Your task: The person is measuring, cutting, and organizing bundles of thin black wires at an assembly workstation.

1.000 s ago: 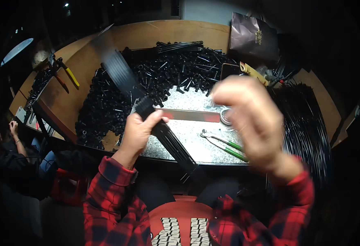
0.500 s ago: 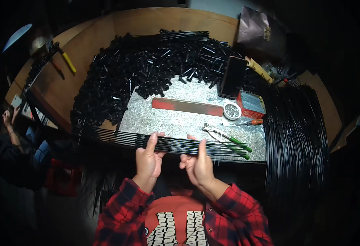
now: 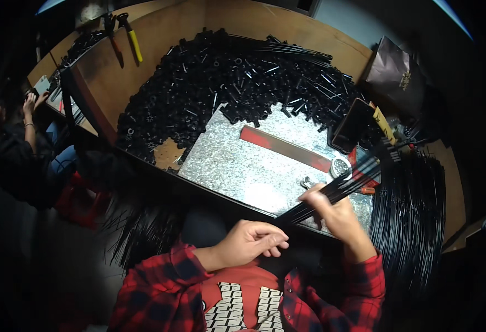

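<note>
My right hand point(image 3: 340, 216) is closed round a bundle of thin black rods point(image 3: 296, 213), which slants up to the right over the bench edge. The far ends of the rods fan out and are blurred. My left hand point(image 3: 248, 243) is at the lower end of the bundle, fingers curled and thumb against the index finger. Whether anything is inside its fingers is hidden. Behind the bundle, a white cup of small metal pieces point(image 3: 341, 165) and the pliers' head point(image 3: 308, 183) are partly covered.
A red-and-grey bar point(image 3: 284, 148) lies on the speckled board point(image 3: 226, 166). Heaped black tubular parts point(image 3: 182, 94) line the back. At right are a phone point(image 3: 352, 126) and hanging black rods point(image 3: 409, 216). Pliers with a yellow handle point(image 3: 135, 44) hang at left; another person point(image 3: 30, 130) sits beyond.
The rod bundle has swung from lying across both hands to slanting up rightward in my right hand. My left hand has moved right and lower, fingers curled. The view has turned.
</note>
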Tool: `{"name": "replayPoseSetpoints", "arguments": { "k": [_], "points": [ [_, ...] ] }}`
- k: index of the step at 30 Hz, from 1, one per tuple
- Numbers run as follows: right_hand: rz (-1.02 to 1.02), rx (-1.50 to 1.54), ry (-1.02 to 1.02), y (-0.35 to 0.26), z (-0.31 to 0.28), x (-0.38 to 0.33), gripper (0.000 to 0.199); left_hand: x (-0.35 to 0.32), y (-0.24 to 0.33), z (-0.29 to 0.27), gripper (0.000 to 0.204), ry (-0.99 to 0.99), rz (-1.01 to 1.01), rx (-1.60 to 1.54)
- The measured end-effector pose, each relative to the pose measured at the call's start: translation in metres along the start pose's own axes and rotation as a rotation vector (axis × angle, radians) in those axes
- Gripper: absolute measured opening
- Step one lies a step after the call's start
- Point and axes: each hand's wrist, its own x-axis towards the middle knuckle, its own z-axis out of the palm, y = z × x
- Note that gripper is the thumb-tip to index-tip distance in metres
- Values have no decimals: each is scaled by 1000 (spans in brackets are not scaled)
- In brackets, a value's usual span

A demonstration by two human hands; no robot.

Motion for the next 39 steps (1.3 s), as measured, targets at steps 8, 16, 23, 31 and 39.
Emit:
{"name": "replayPoseSetpoints", "arguments": {
  "k": [8, 16, 23, 31, 39],
  "points": [
    [-262, -194, -264, 30, 38, 0, 17, 17, 74, -16, 22, 429, 604, 697],
    [-334, -112, -299, 23, 47, -7, 20, 34, 106, -2, 47, 99, 552, 558],
    [-366, -81, -355, 28, 51, -11, 25, 37, 109, 8, 38, 7, 397, 615],
    [-273, 502, -110, 45, 59, -15, 28, 32, 97, 13, 42, 4, 697, 611],
    [-77, 367, 205, 78, 90, 16, 23, 53, 78, -52, 56, 362, 846, 886]
  ]
}}
